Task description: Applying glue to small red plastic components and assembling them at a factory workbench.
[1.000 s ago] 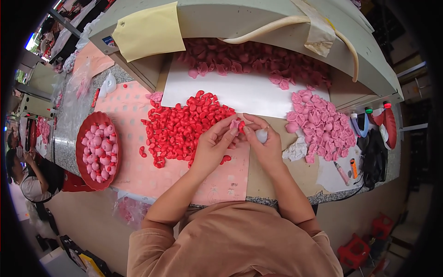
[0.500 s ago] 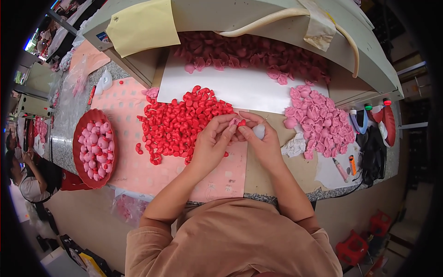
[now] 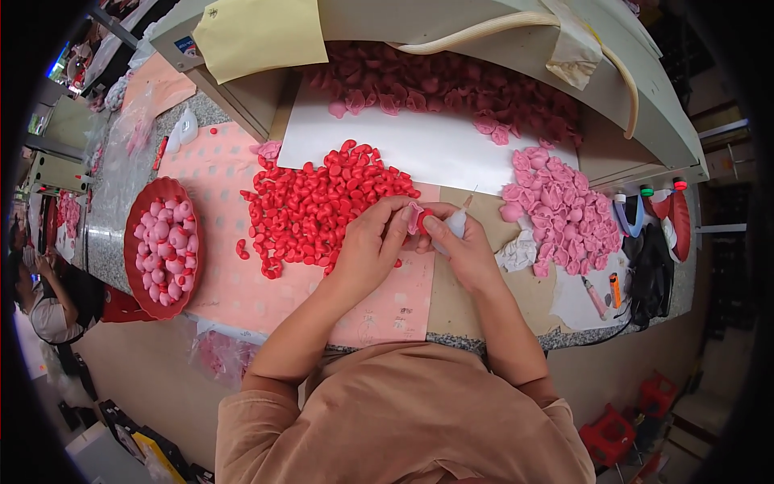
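In the middle of the bench my left hand is closed on a small pink molded piece, its thin edge showing above the fingertips. My right hand meets it, thumb and finger pinching a small glossy red piece against the pink one. The same right hand also keeps a white squeeze bottle with a thin needle tip in its grip, tip pointing up and away. A heap of red pieces lies just left of my hands. To the right is a pile of pink molded pieces.
A red scalloped tray of pink pieces with red parts stands at the left. Beyond, a grey metal housing arches over more pink pieces. Crumpled paper, an orange lighter and a black bag lie right.
The white bottle has turned, so its needle tip now shows upward. The pink piece stands more upright, with the red piece held beside it. My view has shifted slightly.
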`<state>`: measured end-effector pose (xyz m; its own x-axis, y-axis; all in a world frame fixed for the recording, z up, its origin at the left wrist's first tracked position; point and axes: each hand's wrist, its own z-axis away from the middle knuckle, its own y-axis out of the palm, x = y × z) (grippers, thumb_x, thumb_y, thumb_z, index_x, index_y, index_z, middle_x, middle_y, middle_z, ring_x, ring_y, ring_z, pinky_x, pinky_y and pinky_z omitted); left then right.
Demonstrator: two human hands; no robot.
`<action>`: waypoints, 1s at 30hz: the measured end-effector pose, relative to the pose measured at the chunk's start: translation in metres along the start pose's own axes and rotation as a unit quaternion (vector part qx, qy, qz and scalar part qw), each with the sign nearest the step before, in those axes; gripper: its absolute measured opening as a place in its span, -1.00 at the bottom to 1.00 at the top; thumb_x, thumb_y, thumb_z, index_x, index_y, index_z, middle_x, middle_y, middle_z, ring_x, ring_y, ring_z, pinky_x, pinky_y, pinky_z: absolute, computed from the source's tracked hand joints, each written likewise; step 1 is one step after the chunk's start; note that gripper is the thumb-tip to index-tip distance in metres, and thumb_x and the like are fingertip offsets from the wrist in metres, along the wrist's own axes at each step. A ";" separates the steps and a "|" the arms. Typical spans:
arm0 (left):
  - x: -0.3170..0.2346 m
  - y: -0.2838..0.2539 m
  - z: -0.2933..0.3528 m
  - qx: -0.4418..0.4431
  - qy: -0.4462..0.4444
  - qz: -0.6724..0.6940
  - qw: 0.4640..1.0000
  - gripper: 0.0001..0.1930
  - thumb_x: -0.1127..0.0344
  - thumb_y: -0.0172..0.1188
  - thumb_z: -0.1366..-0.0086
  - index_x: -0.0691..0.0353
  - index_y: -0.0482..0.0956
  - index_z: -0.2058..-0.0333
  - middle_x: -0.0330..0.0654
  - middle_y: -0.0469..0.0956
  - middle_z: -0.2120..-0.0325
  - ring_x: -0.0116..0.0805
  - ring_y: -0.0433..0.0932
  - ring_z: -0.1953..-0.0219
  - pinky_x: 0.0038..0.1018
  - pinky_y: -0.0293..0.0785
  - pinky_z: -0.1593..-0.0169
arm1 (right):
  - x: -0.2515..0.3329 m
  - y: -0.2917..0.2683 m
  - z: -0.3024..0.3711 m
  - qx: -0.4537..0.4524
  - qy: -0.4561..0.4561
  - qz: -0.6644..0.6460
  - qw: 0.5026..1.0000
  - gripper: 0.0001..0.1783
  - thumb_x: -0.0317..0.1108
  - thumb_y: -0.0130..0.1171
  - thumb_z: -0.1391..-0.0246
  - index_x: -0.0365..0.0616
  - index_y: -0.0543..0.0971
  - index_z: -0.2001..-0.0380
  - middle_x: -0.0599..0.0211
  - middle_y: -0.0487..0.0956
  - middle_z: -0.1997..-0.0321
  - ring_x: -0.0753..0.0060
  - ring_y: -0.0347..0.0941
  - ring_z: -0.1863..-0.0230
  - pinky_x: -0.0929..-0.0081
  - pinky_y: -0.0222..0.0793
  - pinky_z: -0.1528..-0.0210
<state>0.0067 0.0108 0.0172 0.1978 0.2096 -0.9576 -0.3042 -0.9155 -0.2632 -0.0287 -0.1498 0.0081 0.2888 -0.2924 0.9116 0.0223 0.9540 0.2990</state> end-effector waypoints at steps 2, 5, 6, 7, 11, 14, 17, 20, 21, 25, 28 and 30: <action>0.000 -0.001 0.000 0.004 0.000 -0.016 1.000 -0.77 0.34 -0.03 -0.30 0.36 0.44 0.17 0.01 0.50 0.37 -0.20 0.52 0.39 -0.42 0.44 0.30 | -0.001 0.001 0.001 -0.002 -0.019 0.046 0.999 -0.70 -0.35 0.05 -0.14 -0.29 0.44 0.10 0.37 0.49 0.31 0.59 0.43 0.39 0.61 0.39 0.28; 0.005 0.000 0.000 0.010 0.026 -0.025 0.999 -0.77 0.33 -0.03 -0.30 0.37 0.44 0.17 0.01 0.51 0.35 -0.19 0.53 0.36 -0.39 0.45 0.27 | -0.001 0.000 0.002 0.006 0.005 0.070 0.997 -0.69 -0.34 0.06 -0.14 -0.30 0.44 0.10 0.37 0.49 0.32 0.58 0.43 0.39 0.61 0.40 0.27; 0.002 -0.001 0.000 0.010 0.025 -0.024 0.999 -0.77 0.33 -0.03 -0.30 0.37 0.44 0.17 0.01 0.51 0.35 -0.19 0.53 0.36 -0.39 0.45 0.27 | 0.000 0.000 0.002 0.013 0.000 0.053 0.999 -0.68 -0.33 0.07 -0.13 -0.30 0.43 0.09 0.36 0.50 0.31 0.57 0.43 0.39 0.61 0.40 0.26; -0.003 -0.003 0.000 0.023 0.004 0.008 1.000 -0.77 0.34 -0.03 -0.30 0.38 0.44 0.17 0.01 0.51 0.34 -0.17 0.54 0.35 -0.39 0.45 0.26 | 0.000 -0.001 0.002 0.019 -0.005 0.036 0.999 -0.67 -0.33 0.07 -0.13 -0.30 0.43 0.08 0.36 0.50 0.31 0.57 0.43 0.39 0.61 0.40 0.25; 0.003 0.000 -0.003 0.027 0.047 0.003 0.999 -0.76 0.35 -0.02 -0.30 0.38 0.46 0.16 0.01 0.51 0.33 -0.15 0.55 0.36 -0.40 0.47 0.26 | 0.001 0.008 0.003 0.004 -0.013 0.045 0.999 -0.65 -0.34 0.07 -0.13 -0.31 0.41 0.06 0.36 0.49 0.31 0.56 0.43 0.36 0.58 0.40 0.22; 0.004 -0.002 -0.003 0.043 0.050 0.016 0.998 -0.75 0.34 -0.06 -0.33 0.35 0.48 0.13 -0.08 0.53 0.40 -0.45 0.53 0.45 -0.54 0.49 0.38 | 0.000 0.010 0.006 0.013 0.001 0.007 1.000 -0.64 -0.36 0.07 -0.12 -0.32 0.40 0.04 0.36 0.49 0.31 0.56 0.42 0.33 0.55 0.41 0.19; 0.003 -0.002 -0.002 0.048 0.043 0.014 0.998 -0.75 0.33 -0.07 -0.33 0.35 0.48 0.15 -0.09 0.54 0.39 -0.47 0.54 0.47 -0.56 0.50 0.41 | 0.002 0.011 0.008 0.019 0.029 -0.007 0.999 -0.64 -0.36 0.07 -0.12 -0.32 0.40 0.04 0.36 0.49 0.30 0.57 0.40 0.31 0.53 0.42 0.18; 0.004 -0.002 -0.002 0.051 0.031 0.027 0.998 -0.76 0.35 -0.06 -0.32 0.35 0.50 0.17 -0.08 0.55 0.39 -0.43 0.55 0.46 -0.53 0.50 0.39 | 0.003 0.012 0.009 0.017 0.021 -0.008 1.000 -0.63 -0.36 0.08 -0.12 -0.32 0.40 0.04 0.35 0.50 0.31 0.54 0.44 0.31 0.53 0.43 0.20; 0.004 -0.003 -0.002 0.051 0.030 0.028 0.998 -0.76 0.35 -0.06 -0.32 0.35 0.50 0.17 -0.08 0.55 0.39 -0.43 0.55 0.46 -0.53 0.50 0.39 | 0.003 0.011 0.009 0.012 0.036 -0.003 0.999 -0.65 -0.35 0.08 -0.12 -0.32 0.41 0.06 0.34 0.51 0.32 0.53 0.45 0.32 0.53 0.43 0.21; 0.004 -0.006 -0.004 0.041 0.092 -0.026 0.995 -0.79 0.38 -0.03 -0.29 0.37 0.51 0.22 -0.03 0.55 0.41 -0.25 0.56 0.43 -0.45 0.48 0.34 | 0.002 0.007 0.009 0.024 0.045 0.006 0.999 -0.71 -0.35 0.07 -0.12 -0.30 0.43 0.13 0.30 0.53 0.34 0.51 0.50 0.36 0.54 0.45 0.25; 0.005 -0.007 -0.003 0.038 0.107 -0.030 0.993 -0.78 0.38 -0.05 -0.30 0.35 0.53 0.21 -0.08 0.55 0.45 -0.34 0.55 0.48 -0.49 0.47 0.37 | 0.002 0.009 0.009 0.031 0.031 0.027 0.999 -0.73 -0.35 0.06 -0.13 -0.29 0.43 0.15 0.29 0.53 0.35 0.51 0.50 0.37 0.56 0.46 0.26; 0.005 -0.006 -0.004 0.040 0.099 -0.024 0.994 -0.79 0.38 -0.04 -0.30 0.35 0.53 0.21 -0.09 0.56 0.46 -0.36 0.55 0.49 -0.51 0.47 0.37 | -0.002 0.010 0.010 0.019 0.001 0.050 0.999 -0.71 -0.36 0.07 -0.13 -0.30 0.42 0.12 0.29 0.53 0.32 0.53 0.50 0.36 0.59 0.47 0.27</action>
<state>0.0128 0.0161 0.0142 0.3902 0.1736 -0.9042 -0.3614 -0.8744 -0.3238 -0.0389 -0.1406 0.0121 0.2893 -0.1966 0.9368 -0.0430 0.9750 0.2178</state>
